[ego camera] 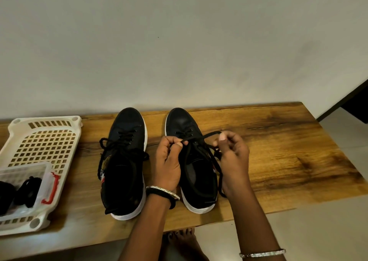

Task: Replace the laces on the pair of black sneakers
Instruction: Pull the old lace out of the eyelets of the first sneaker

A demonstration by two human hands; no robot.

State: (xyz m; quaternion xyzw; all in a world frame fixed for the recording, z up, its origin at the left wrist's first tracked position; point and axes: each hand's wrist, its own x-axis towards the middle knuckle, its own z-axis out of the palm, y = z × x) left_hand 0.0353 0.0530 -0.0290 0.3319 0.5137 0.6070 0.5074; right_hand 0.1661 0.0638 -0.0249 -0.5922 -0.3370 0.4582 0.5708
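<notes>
Two black sneakers with white soles stand side by side on a wooden table [278,141], toes toward the wall. The left sneaker [125,161] is laced, its black lace ends hanging loose over the sides. Over the right sneaker [196,173] a black lace [201,137] runs taut between my hands. My left hand [169,161] pinches one part of it above the shoe's tongue. My right hand [232,155] pinches the other part to the right, with more lace trailing down beside the shoe.
A cream plastic basket [45,139] lies at the table's left end. Inside it sits a clear container [42,183] with a red clip, holding dark bundled laces [28,189]. The wall is close behind the shoes. A bare foot [183,240] shows below the table's front edge.
</notes>
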